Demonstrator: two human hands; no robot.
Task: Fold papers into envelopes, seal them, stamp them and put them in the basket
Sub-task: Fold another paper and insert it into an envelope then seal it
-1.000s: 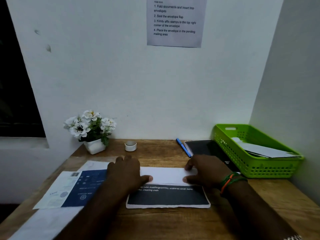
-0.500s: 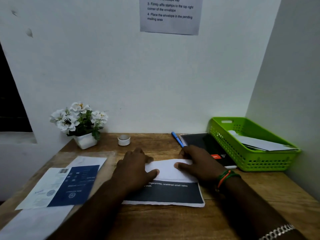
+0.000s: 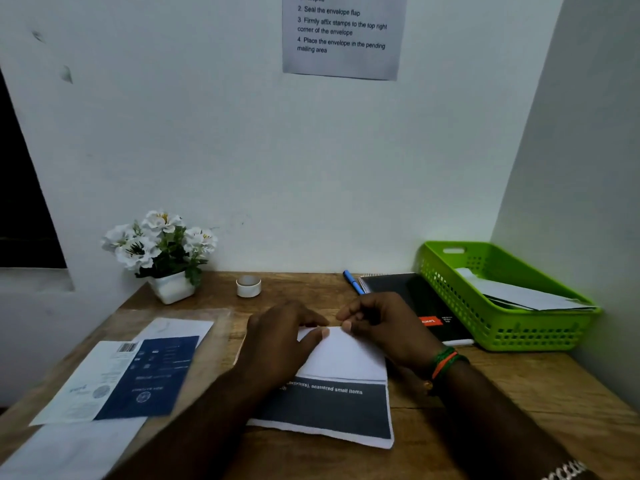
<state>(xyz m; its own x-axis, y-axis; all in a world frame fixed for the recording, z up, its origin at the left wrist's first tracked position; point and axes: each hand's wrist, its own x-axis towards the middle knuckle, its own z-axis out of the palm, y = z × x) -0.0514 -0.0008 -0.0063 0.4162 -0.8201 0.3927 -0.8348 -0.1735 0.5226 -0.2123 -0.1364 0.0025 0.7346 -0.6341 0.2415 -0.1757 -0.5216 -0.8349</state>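
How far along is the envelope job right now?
Done: some white envelopes or papers already lie in the green basket. In hand: the left hand presses and the right hand pinches the fold on the printed sheet. Left: inserting, sealing, stamping and basketing it; more papers wait at left.

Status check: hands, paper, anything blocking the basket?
Left hand flat on the paper, right hand pinching its folded top edge. Fold unfinished. Basket unobstructed, envelopes inside.
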